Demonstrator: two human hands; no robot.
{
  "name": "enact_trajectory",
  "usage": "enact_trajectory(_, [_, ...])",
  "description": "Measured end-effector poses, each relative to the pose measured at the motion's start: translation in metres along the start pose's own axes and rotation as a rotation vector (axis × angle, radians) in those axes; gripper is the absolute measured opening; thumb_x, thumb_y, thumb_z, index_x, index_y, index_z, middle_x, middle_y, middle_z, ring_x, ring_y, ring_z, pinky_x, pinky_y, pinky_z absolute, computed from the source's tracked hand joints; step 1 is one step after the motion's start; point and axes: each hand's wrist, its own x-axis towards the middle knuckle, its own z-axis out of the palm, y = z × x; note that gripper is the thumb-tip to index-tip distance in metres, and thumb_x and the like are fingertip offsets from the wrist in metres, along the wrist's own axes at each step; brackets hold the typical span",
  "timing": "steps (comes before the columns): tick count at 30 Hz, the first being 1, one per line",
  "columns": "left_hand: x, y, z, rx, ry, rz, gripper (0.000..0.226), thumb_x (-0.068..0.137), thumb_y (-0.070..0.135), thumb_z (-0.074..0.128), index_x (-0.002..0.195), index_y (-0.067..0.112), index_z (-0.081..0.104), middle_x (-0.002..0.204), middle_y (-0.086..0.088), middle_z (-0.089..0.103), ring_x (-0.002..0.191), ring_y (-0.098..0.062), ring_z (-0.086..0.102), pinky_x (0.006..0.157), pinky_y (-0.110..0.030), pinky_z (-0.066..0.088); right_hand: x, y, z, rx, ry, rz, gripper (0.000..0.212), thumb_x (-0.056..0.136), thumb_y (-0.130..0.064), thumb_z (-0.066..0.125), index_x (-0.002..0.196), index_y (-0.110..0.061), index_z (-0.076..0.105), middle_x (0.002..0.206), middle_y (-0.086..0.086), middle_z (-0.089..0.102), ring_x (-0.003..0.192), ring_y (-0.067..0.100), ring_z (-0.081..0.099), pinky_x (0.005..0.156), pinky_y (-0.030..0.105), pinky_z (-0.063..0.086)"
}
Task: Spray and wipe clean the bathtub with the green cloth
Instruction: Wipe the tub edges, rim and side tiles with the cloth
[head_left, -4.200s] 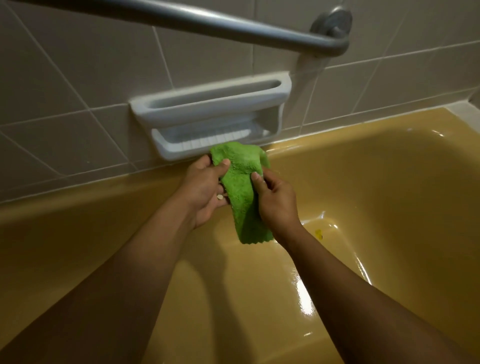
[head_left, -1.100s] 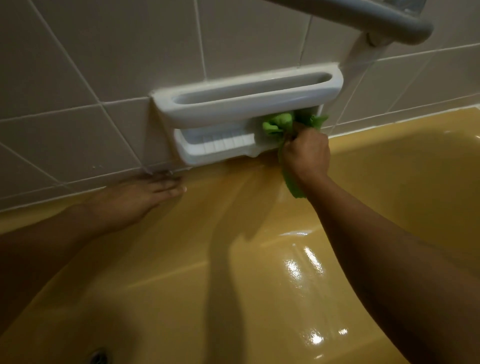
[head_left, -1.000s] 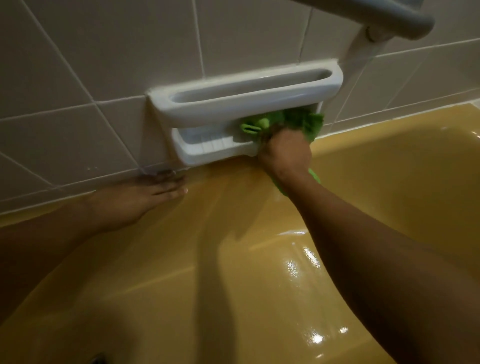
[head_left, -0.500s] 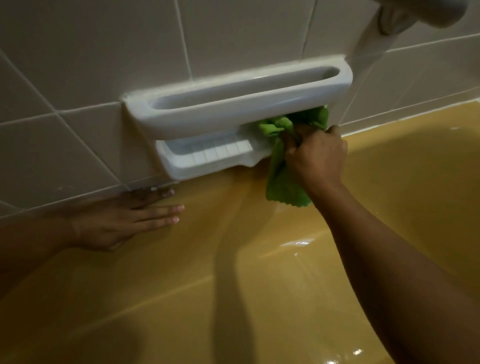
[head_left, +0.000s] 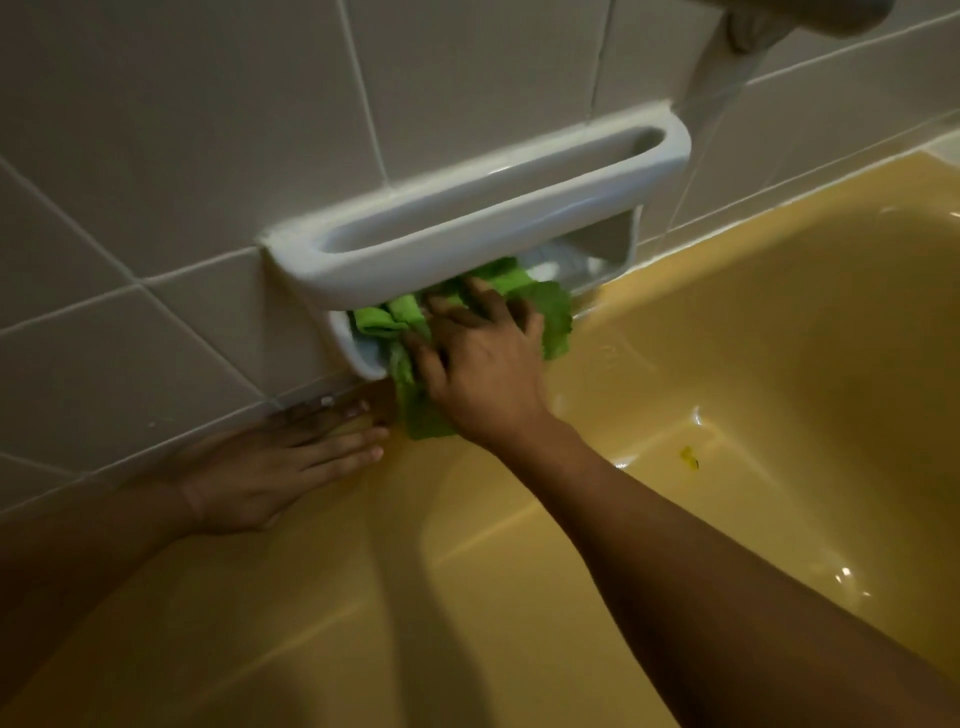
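Right hand (head_left: 483, 364) grip is wide, splayed fingers pressing the one green cloth (head_left: 550, 312) into the soap dish's (head_left: 467, 223) left end (half a second ago it was fisted at the right end). Left hand (head_left: 260, 473) is still flat on the bathtub (head_left: 779, 223) rim.

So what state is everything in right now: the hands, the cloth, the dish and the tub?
right hand: fingers spread, pressing the green cloth into the soap dish.
left hand: flat, resting on the rim of the bathtub, by the wall.
green cloth: bunched, partly in the tray, partly hanging below.
soap dish: fixed to the wall, tray half covered.
bathtub: glossy, a small speck on its floor.
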Motion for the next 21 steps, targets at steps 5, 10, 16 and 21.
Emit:
enact_trajectory(5, [0.004, -0.002, -0.001, 0.073, 0.067, 0.058, 0.080, 0.089, 0.008, 0.041, 0.165, 0.017, 0.020, 0.174, -0.004, 0.013, 0.160, -0.030, 0.010, 0.126, -0.045, 0.013, 0.006, 0.046, -0.014, -0.029, 0.046, 0.176, 0.047, 0.099, -0.049, 0.040, 0.134, -0.028, 0.065, 0.134, -0.001, 0.067, 0.143, 0.020, 0.044, 0.118, 0.047, 0.024])
enact_trajectory(10, [0.004, -0.004, 0.005, 0.086, 0.087, 0.057, 0.081, 0.086, 0.011, 0.038, 0.165, 0.016, 0.019, 0.174, -0.005, 0.009, 0.160, -0.028, 0.008, 0.128, -0.042, 0.009, 0.012, 0.044, -0.007, -0.007, 0.125, 0.343, 0.043, 0.101, -0.045, 0.044, 0.134, -0.025, 0.065, 0.143, -0.001, 0.061, 0.145, 0.022, 0.038, 0.125, 0.050, 0.013])
enact_trajectory(16, [0.004, -0.006, 0.013, 0.142, 0.137, 0.090, 0.068, 0.096, 0.021, 0.042, 0.162, 0.016, 0.029, 0.172, -0.008, 0.016, 0.158, -0.033, 0.017, 0.128, -0.048, 0.013, -0.003, -0.018, 0.023, 0.009, 0.108, 0.171, 0.047, 0.100, -0.048, 0.041, 0.128, -0.023, 0.069, 0.141, -0.002, 0.063, 0.142, 0.025, 0.043, 0.122, 0.056, 0.015])
enact_trajectory(21, [0.003, -0.005, 0.011, 0.198, 0.168, 0.109, 0.063, 0.097, 0.021, 0.044, 0.159, 0.013, 0.037, 0.171, -0.007, 0.023, 0.158, -0.035, 0.018, 0.129, -0.048, 0.011, -0.004, -0.013, 0.019, 0.047, 0.048, 0.066, 0.048, 0.102, -0.048, 0.042, 0.127, -0.021, 0.071, 0.141, -0.003, 0.063, 0.142, 0.023, 0.046, 0.120, 0.051, 0.024])
